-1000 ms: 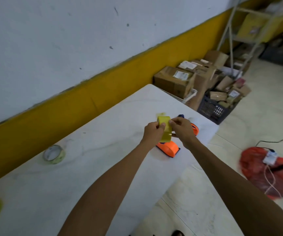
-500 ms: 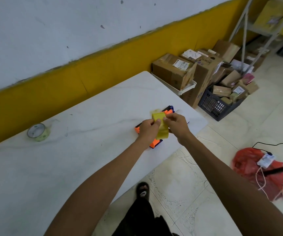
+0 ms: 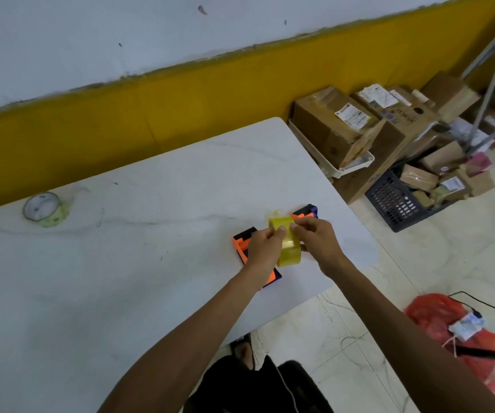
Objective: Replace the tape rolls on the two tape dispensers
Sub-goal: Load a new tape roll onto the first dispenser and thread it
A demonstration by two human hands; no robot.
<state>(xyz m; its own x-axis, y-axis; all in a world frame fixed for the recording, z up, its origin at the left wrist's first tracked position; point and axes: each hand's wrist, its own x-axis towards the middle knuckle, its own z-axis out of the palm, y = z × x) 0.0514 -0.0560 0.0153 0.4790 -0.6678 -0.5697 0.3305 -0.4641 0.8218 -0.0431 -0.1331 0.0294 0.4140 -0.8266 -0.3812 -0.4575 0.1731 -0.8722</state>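
Both arms are bare from the upper forearm down to the wrist, with no sleeve, watch, bracelet or ring to be seen. The left hand (image 3: 262, 248) and the right hand (image 3: 317, 242) wear no gloves, and the fingers (image 3: 279, 232) are bare too. Lower down, black trousers (image 3: 258, 386) show, and one foot in a dark open sandal (image 3: 241, 345) on the floor.

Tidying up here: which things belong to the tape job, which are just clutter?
Job: yellow tape roll in left hand and right hand; orange dispensers; spare roll.
Clutter: cardboard boxes; crate; red bag.
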